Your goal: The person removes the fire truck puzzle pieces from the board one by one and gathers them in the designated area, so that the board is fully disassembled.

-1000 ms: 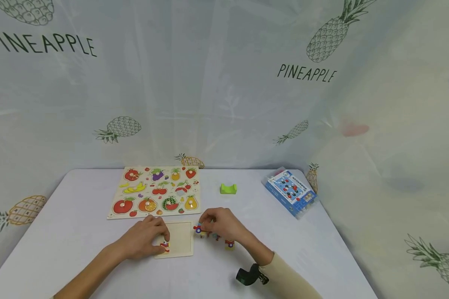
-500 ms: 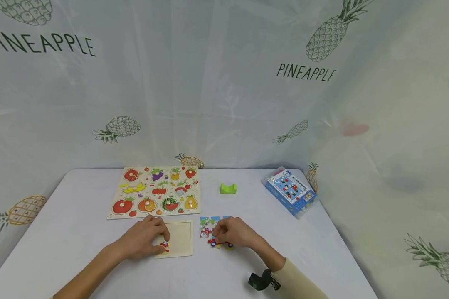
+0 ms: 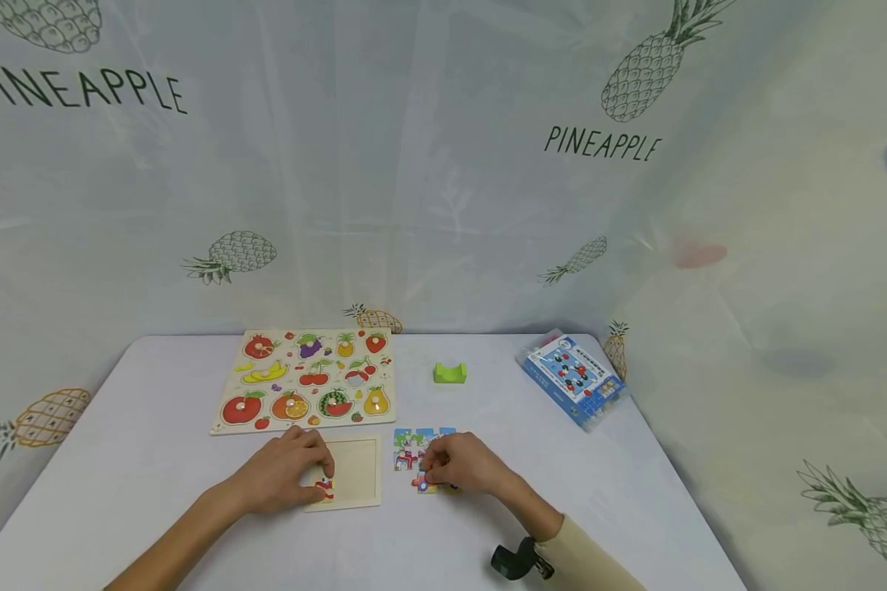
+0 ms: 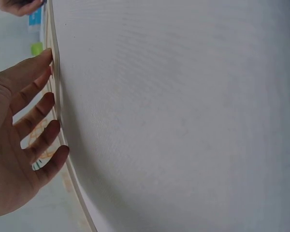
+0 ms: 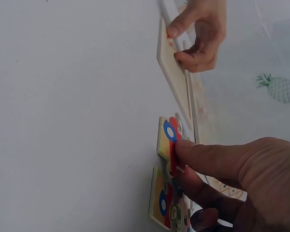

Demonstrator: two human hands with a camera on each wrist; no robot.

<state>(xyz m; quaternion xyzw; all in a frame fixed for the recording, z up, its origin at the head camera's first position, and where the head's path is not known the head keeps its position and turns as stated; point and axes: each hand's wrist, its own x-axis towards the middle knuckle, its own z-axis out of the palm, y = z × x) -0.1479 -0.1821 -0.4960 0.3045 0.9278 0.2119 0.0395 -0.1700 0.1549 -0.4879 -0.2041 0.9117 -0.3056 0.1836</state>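
A shallow wooden puzzle tray [image 3: 358, 474] lies at the near middle of the table, with one red-and-white puzzle piece [image 3: 326, 490] at its lower left. My left hand [image 3: 288, 470] rests over the tray's left side, thumb on that piece and fingertips at the edge. In the left wrist view the fingers are loosely spread along the rim. Right of the tray, my right hand [image 3: 464, 461] pinches a puzzle piece [image 5: 170, 130] with a blue wheel between thumb and index finger. Several picture pieces [image 3: 405, 450] lie around it, some hidden by the hand.
A fruit peg board [image 3: 303, 382] lies behind the tray. Farther back stand a small green curved block [image 3: 450, 374] and, at the right, a blue-and-white box [image 3: 575, 377]. A black strap mount [image 3: 516, 560] sits at the right wrist. A printed curtain [image 3: 384, 164] hangs behind the table.
My right hand has moved right and toward me from beside the tray, bringing a wheel piece to the others; over the last half second it shifts little. The left hand stays put.
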